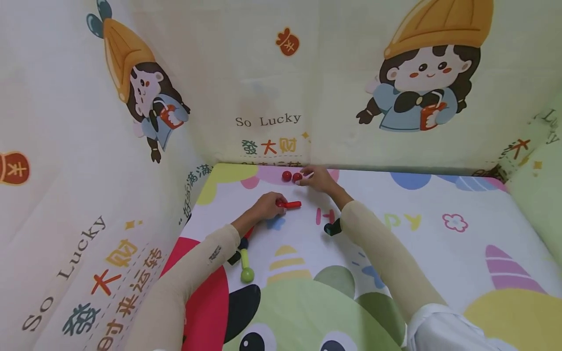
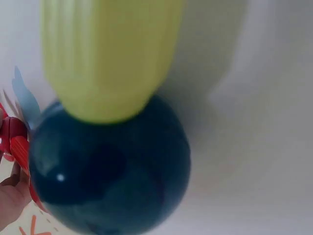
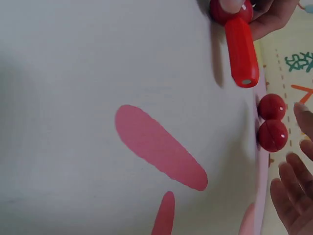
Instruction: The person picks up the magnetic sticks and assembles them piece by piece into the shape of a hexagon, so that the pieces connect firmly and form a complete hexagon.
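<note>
Close to the far edge of the printed mat, two red balls sit side by side against each other, with the right hand around them, its fingers loose and gripping nothing. Being round, they could roll apart or toward the cloth wall if a fingertip nudges one instead of closing squarely on it. The left hand pinches another red ball, from which a red stick juts toward the pair; a slack pinch or a knock at the stick's far end could twist it or break the join. Both sleeves add risk. Under the left forearm lie a dark ball, a yellow-green stick and a green ball, while a dark piece lies just beside the right sleeve; drawing either arm back low could drag these along or knock joined parts loose.
</note>
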{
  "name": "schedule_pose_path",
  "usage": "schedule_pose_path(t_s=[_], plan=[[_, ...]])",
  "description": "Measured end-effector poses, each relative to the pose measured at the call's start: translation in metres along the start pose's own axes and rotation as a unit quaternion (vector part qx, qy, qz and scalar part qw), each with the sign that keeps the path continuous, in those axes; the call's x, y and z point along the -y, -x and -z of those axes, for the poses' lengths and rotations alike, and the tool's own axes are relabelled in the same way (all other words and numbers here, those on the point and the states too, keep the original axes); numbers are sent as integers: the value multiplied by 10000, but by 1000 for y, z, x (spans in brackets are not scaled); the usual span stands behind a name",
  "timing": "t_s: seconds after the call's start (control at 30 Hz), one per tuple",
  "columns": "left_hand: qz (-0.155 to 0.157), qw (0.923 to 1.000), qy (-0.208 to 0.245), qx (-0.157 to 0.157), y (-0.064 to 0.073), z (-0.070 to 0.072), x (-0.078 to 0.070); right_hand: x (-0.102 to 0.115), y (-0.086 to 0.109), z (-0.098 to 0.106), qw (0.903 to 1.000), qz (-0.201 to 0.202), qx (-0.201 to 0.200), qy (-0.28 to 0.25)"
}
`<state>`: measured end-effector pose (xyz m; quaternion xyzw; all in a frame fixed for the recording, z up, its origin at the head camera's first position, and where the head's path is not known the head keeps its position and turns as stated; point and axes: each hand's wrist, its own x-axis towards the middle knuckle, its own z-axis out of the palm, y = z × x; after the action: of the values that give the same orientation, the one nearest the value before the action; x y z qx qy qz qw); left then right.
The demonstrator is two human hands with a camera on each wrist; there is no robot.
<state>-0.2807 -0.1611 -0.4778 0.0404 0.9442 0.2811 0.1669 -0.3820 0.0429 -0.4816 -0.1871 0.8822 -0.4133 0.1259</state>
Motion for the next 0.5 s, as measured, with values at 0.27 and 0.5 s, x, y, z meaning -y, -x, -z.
schedule_pose_path(t_s=[0.27, 0.5], plan=[[295, 9993, 200, 93, 2, 5, 3, 2, -16, -6, 9986, -465, 24, 243], [396, 9985, 364, 131, 5, 9, 7, 2, -22, -16, 9988, -353, -56, 342]])
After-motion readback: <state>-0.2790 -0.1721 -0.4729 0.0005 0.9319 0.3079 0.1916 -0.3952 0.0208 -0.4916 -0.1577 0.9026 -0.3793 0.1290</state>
